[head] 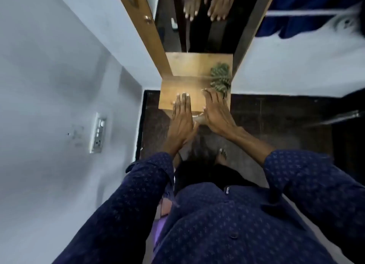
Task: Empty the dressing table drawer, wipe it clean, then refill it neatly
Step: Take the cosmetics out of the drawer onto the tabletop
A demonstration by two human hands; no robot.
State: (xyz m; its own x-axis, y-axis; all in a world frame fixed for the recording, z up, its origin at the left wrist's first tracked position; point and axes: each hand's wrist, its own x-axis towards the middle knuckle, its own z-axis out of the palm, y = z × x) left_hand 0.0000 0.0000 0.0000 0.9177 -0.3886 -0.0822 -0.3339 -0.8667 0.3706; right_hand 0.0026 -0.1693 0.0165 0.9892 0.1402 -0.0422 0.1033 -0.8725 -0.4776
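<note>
Your left hand (pixel 182 117) and right hand (pixel 216 113), fingers straight, hover at the light wooden tabletop (pixel 177 86) beside a green patterned cloth (pixel 220 77); the drawer apparently awaits opening.

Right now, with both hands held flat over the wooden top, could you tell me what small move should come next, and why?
Probably lower both hands to the front below the wooden top and find the drawer pull. The left hand and right hand are open and flat with no grip on anything, no open drawer shows, and only a green patterned cloth lies by the mirror. The drawer front itself is hidden by the hands.
</note>
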